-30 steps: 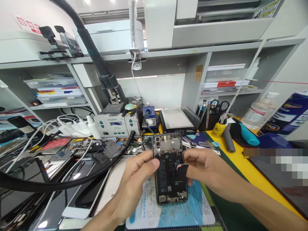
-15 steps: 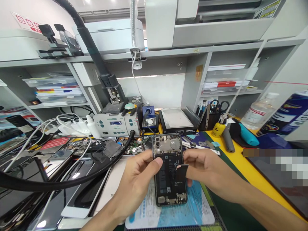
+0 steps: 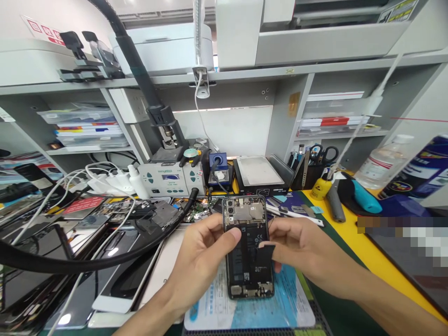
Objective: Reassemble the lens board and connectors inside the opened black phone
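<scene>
An opened smartphone [image 3: 250, 275] without its back cover is held upright, showing its circuit board shield and a black battery [image 3: 252, 235]. My left hand [image 3: 208, 252] grips its left edge, the thumb lying on the battery's upper left. At the opposite edge, my right hand [image 3: 297, 242] has its fingers curled beside and behind the phone. The right thumb presses against a small black flap [image 3: 265, 255] that stands out from the battery. Fingers behind the phone are hidden. Below lies a blue and white mat [image 3: 290, 303].
Several phones and loose parts [image 3: 115, 284] crowd the left side, crossed by a black hose [image 3: 115, 265]. Behind stand a soldering station [image 3: 170, 179] and a flat heating plate [image 3: 261, 172]. To the right are a yellow bottle [image 3: 319, 189], a grey-handled tool [image 3: 335, 207] and a clear bottle [image 3: 381, 161].
My left thumb has slid slightly right across the battery. My right thumb has come further over the black flap's top edge. The whole view has shifted a little.
</scene>
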Demonstrator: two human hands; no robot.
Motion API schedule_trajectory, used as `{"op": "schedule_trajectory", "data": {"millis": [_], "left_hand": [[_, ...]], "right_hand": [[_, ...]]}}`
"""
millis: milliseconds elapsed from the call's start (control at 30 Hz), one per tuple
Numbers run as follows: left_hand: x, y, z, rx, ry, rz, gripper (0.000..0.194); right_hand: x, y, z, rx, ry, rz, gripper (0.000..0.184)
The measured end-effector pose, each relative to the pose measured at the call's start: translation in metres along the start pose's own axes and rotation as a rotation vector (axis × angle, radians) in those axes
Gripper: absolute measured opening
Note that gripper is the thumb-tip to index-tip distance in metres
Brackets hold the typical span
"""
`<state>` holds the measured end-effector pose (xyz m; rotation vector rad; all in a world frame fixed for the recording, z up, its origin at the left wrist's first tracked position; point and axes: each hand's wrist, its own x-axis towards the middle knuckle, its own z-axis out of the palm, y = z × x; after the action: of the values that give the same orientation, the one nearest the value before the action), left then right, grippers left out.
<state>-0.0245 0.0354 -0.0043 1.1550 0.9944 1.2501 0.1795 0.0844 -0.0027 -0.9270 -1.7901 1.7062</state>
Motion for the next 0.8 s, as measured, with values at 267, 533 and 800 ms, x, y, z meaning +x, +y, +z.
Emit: {"op": "schedule_trajectory", "data": {"millis": [267, 533, 800], "left_hand": [[0.0001, -0.0008, 0.0033, -0.069, 0.039, -0.018, 0.018], [0.0003, -0.0047, 0.0002, -0.072, 0.017, -0.005, 0.023], [0.0000, -0.0094, -0.0039, -0.124, -0.037, -0.060, 0.025]], "right_hand": [[0.0018, 0.0004, 0.0006, -0.016, 0.012, -0.006, 0.015], [0.0002, 0.0030, 0.0011, -0.033, 0.005, -0.004, 0.014], [0.0010, 0.0003, 0.0024, -0.039, 0.005, -0.011, 0.013]]}}
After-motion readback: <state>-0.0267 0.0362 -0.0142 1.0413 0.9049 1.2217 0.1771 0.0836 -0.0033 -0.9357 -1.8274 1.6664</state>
